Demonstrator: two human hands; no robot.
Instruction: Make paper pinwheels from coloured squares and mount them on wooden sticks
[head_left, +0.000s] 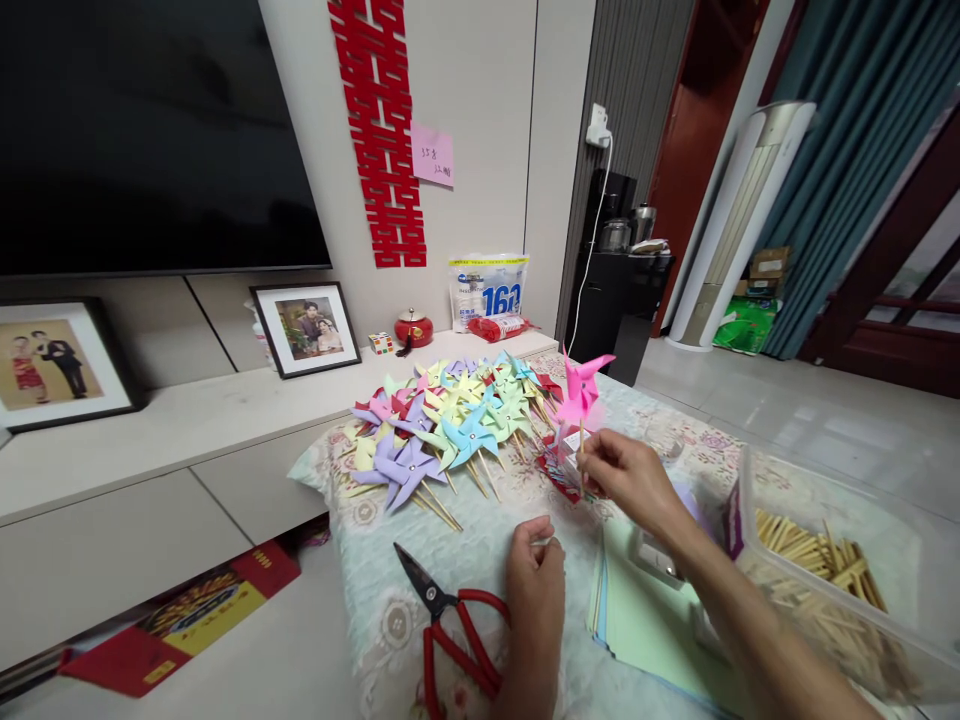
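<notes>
My right hand (pixel 626 478) pinches the wooden stick of a pink paper pinwheel (pixel 581 392) and holds it upright above the patterned cloth (pixel 382 610). My left hand (pixel 534 575) rests on the cloth with its fingers curled together; what is in them, if anything, I cannot make out. Red-handled scissors (pixel 450 625) lie just left of that hand. Behind them lies a heap of finished pinwheels (pixel 442 425) in purple, blue, green, yellow and pink, sticks pointing toward me.
A clear plastic box of wooden sticks (pixel 821 565) stands at the right, with a stack of pale green paper sheets (pixel 645 610) beside it. A low white cabinet (pixel 187 420) with framed photos runs along the left under a television. A red packet (pixel 180 615) lies on the floor.
</notes>
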